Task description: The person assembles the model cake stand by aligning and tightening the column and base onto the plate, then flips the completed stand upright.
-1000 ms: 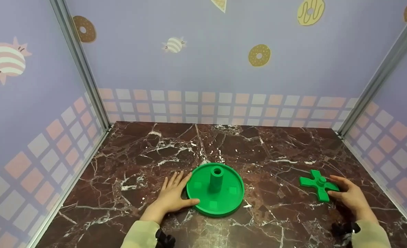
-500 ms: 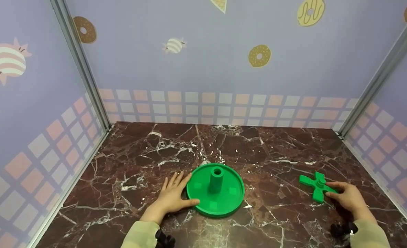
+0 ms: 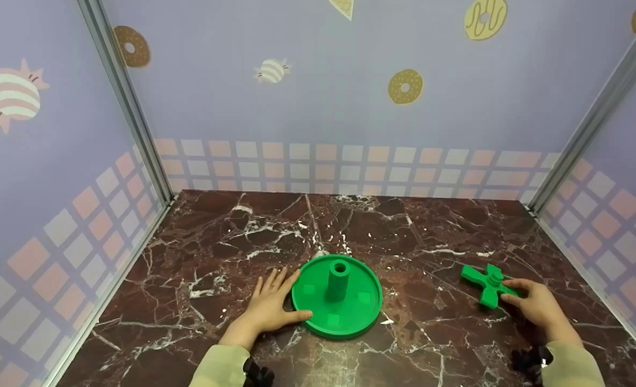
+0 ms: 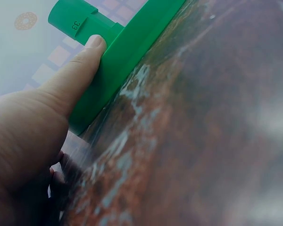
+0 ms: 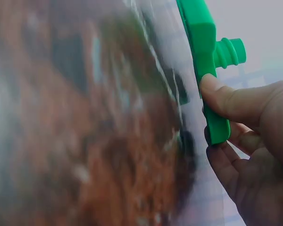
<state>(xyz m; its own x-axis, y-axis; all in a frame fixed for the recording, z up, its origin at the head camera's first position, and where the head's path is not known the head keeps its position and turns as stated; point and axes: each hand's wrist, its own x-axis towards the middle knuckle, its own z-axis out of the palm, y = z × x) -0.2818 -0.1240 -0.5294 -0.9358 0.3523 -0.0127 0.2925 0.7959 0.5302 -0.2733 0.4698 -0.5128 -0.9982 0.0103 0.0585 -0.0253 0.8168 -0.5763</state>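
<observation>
A round green tray (image 3: 318,309) with a raised rim lies on the table, a hollow post (image 3: 337,285) upright at its centre. My left hand (image 3: 266,309) rests at its left side, fingers spread and straight along the edge, thumb over the rim. In the left wrist view that thumb (image 4: 78,70) presses on the rim near the post, which bears the number 33. At the right, my right hand (image 3: 538,306) pinches one arm of a green cross-shaped piece (image 3: 490,295). A short ridged peg (image 5: 231,52) sticks out from its middle. Thumb and fingers cover part of the held arm.
The table (image 3: 430,226) has a dark red marble pattern with white veins. Printed panels (image 3: 323,107) stand behind it and at both sides, joined by metal corner posts (image 3: 135,118).
My right hand has taken a firmer pinch on the cross-shaped piece and moved it slightly left and up, turning and tilting it. My left hand and the tray stay still.
</observation>
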